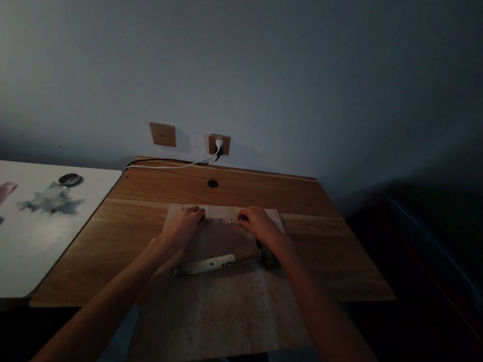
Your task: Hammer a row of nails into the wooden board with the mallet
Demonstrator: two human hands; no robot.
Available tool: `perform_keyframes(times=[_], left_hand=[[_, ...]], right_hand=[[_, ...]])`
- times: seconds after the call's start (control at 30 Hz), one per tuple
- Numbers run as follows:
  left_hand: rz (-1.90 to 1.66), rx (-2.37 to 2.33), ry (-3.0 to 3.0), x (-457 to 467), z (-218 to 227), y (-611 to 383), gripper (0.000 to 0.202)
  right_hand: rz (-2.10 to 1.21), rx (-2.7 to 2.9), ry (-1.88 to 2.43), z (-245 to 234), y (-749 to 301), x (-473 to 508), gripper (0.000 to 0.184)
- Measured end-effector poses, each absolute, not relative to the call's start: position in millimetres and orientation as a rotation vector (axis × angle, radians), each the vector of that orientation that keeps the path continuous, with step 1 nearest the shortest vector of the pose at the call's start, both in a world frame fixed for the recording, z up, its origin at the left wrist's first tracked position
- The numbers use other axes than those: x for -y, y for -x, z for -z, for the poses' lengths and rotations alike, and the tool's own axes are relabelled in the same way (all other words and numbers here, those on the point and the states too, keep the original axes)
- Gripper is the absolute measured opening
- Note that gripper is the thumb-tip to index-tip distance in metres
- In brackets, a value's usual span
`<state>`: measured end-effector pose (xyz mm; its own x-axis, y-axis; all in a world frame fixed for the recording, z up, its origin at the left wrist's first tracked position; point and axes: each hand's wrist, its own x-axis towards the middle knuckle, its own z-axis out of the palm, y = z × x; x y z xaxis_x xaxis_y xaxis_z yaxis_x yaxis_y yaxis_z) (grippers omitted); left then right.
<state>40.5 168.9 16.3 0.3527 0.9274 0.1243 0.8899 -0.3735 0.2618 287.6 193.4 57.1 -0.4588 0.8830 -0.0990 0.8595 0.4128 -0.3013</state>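
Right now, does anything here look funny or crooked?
Yes: the wooden board sticks out past the near edge of the desk, not lying fully on it. The hammer has a blotchy grip, maybe worn.

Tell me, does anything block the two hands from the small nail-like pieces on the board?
Nothing visible does: the nail-like pieces sit between the left hand and right hand; the hammer lies nearer the person.

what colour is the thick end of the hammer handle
The handle's thick end is off-white with dark marks, in the head view.
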Motion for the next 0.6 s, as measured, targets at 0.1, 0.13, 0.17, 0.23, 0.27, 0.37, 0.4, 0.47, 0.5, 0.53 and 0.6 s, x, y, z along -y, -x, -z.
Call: perform_keyframes(times=[0.1,0.13,0.17,0.23,0.27,0.37,0.4,0.47,0.5,0.53,0.6], left_hand=[[-0.322,-1.72,-2.479,-168.0,-16.1,-42.6,0.022],[-0.31,-1.71,-2.489,-167.8,-16.7,-42.7,0.022],[-0.305,-1.691,-2.499,-167.7,-17.7,-42.5,0.022],[-0.311,-1.634,-2.513,-167.3,-20.2,-40.9,0.021],[-0.321,-1.593,-2.521,-167.0,-21.5,-39.7,0.02],[-0.349,-1.461,-2.561,-165.9,-24.3,-36.1,0.019],[-0.355,-1.427,-2.584,-165.6,-24.7,-35.3,0.02],[-0.361,-1.395,-2.622,-165.1,-24.3,-35.2,0.021],[-0.364,-1.398,-2.63,-165.0,-23.4,-35.7,0.021],[-0.367,-1.41,-2.628,-165.0,-22.1,-36.5,0.02],[-0.396,-1.446,-2.593,-165.2,-18.2,-38.3,0.02]], right_hand=[[-0.49,2.59,1.58,-52.4,-284.8,-193.0,0.02],[-0.49,2.597,1.573,-51.1,-284.7,-192.8,0.021],[-0.488,2.604,1.565,-49.9,-284.8,-192.4,0.023],[-0.478,2.615,1.549,-48.4,-285.2,-191.2,0.024],[-0.47,2.617,1.541,-48.3,-285.3,-190.4,0.025],[-0.433,2.598,1.522,-51.8,-285.0,-188.5,0.028],[-0.421,2.584,1.516,-54.0,-284.3,-188.4,0.029],[-0.409,2.555,1.504,-58.6,-282.0,-189.0,0.03],[-0.412,2.544,1.498,-60.3,-280.1,-189.4,0.029],[-0.42,2.536,1.494,-61.2,-277.9,-189.8,0.028],[-0.444,2.527,1.497,-60.3,-272.6,-189.7,0.023]])
